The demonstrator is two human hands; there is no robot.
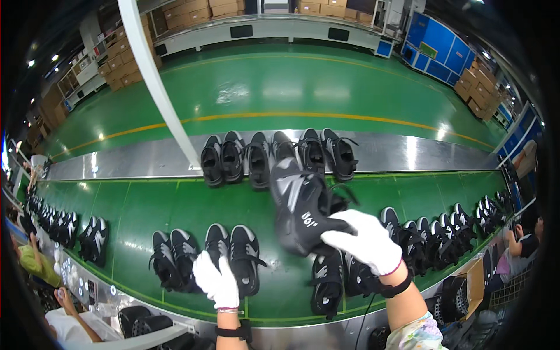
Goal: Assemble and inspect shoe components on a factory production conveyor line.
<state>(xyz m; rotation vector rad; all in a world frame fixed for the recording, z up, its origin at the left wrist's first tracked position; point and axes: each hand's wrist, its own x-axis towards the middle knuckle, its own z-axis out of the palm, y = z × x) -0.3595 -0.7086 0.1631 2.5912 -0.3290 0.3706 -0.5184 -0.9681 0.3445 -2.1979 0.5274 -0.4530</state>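
My right hand (pixel 367 242), in a white glove, grips a black sneaker (pixel 297 207) with grey and white side panels at its heel end. The sneaker is lifted and tilted, slightly smeared by motion, its toe pointing away from me. My left hand (pixel 217 283), also white-gloved, is over the heel end of a black-and-grey sneaker (pixel 217 238) on the green surface. Its fingers are stretched with the thumb apart; whether they touch that shoe I cannot tell. Just right of it stands another matching sneaker (pixel 245 256), and a further pair (pixel 175 256) is to the left.
Several sneakers (pixel 232 156) line the metal ledge (pixel 402 154) ahead. More shoes (pixel 431 239) fill the green surface at right and far left. A white post (pixel 154 81) rises at left. Co-workers (pixel 516 256) sit at both sides. An open carton (pixel 475 283) stands lower right.
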